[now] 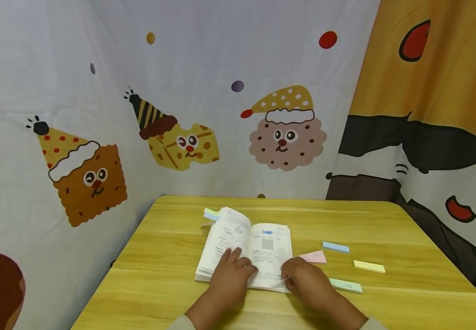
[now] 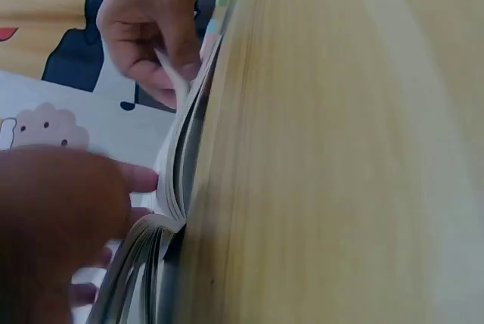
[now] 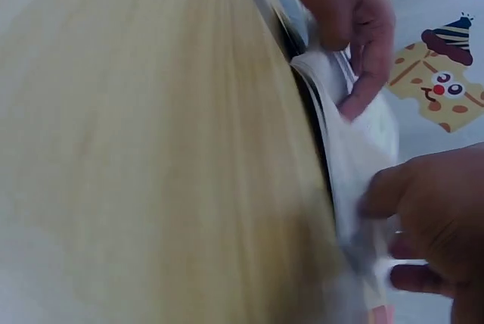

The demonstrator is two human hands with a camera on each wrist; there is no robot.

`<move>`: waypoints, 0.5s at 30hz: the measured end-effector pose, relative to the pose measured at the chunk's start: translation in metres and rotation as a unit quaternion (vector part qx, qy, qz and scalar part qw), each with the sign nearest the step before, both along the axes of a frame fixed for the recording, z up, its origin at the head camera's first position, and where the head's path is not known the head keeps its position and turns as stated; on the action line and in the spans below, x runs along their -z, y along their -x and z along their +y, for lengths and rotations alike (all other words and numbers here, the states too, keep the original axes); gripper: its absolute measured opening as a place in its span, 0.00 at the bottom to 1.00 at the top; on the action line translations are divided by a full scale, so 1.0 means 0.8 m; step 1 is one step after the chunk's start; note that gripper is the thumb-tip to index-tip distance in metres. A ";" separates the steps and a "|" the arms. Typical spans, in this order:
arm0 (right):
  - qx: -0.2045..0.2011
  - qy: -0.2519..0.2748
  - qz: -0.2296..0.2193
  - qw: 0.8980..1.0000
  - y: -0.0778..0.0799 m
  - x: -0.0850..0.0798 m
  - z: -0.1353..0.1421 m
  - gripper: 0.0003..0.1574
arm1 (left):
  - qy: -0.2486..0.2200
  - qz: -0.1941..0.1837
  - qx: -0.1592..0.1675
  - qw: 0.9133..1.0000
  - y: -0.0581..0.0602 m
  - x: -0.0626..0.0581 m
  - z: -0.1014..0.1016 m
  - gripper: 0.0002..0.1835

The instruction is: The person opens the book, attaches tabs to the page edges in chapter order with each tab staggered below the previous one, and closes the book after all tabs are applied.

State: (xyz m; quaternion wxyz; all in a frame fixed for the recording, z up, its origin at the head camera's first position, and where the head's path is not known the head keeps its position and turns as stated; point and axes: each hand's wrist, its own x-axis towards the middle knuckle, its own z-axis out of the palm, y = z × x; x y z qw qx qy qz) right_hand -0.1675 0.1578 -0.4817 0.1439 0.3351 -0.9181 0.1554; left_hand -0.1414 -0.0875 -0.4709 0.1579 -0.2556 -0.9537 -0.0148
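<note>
An open book (image 1: 268, 259) lies on the table with printed text on both pages. My left hand (image 1: 229, 277) rests on the lower part of the left page and the fold, its fingers spread. At the lower right corner of the right page, my right hand (image 1: 307, 280) pinches a page. The left wrist view shows that page (image 2: 180, 85) curving up between the thumb and fingers of the right hand. Yellow and blue sticky tabs (image 1: 211, 214) stick out past the book's upper left edge.
On the wooden table (image 1: 172, 238), right of the book, lie a pink sticky-note pad (image 1: 315, 256), a blue one (image 1: 336, 247), a yellow one (image 1: 369, 266) and a green one (image 1: 347, 285). The pink and green pads bear handwriting. A cartoon-printed curtain (image 1: 205, 55) hangs behind.
</note>
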 end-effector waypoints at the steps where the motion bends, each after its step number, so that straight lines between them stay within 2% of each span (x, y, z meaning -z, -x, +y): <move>1: 0.020 0.011 0.006 1.000 -0.001 0.000 -0.001 0.14 | -0.009 -0.015 0.003 1.000 -0.002 0.001 0.001 0.14; 2: 0.041 0.026 0.015 0.999 -0.001 -0.001 -0.003 0.17 | -0.018 -0.024 0.003 1.000 -0.003 0.003 0.002 0.12; 4: 0.079 0.060 0.041 0.994 -0.002 -0.003 -0.005 0.23 | -0.036 -0.034 -0.002 0.999 -0.003 0.004 0.003 0.15; 7: 0.100 0.098 0.070 0.988 -0.001 -0.007 -0.010 0.27 | -0.048 -0.029 -0.002 0.998 -0.002 0.005 0.004 0.22; 10: 0.064 0.093 0.064 0.992 0.000 -0.007 -0.012 0.21 | -0.049 -0.020 -0.003 0.999 -0.001 0.006 0.005 0.20; 13: 0.007 0.053 0.027 0.998 -0.001 -0.003 -0.011 0.12 | -0.057 -0.026 -0.014 0.998 -0.002 0.007 0.004 0.18; 15: -0.023 0.026 0.002 0.999 -0.002 0.000 -0.009 0.15 | -0.074 -0.036 -0.029 0.996 -0.002 0.008 0.003 0.18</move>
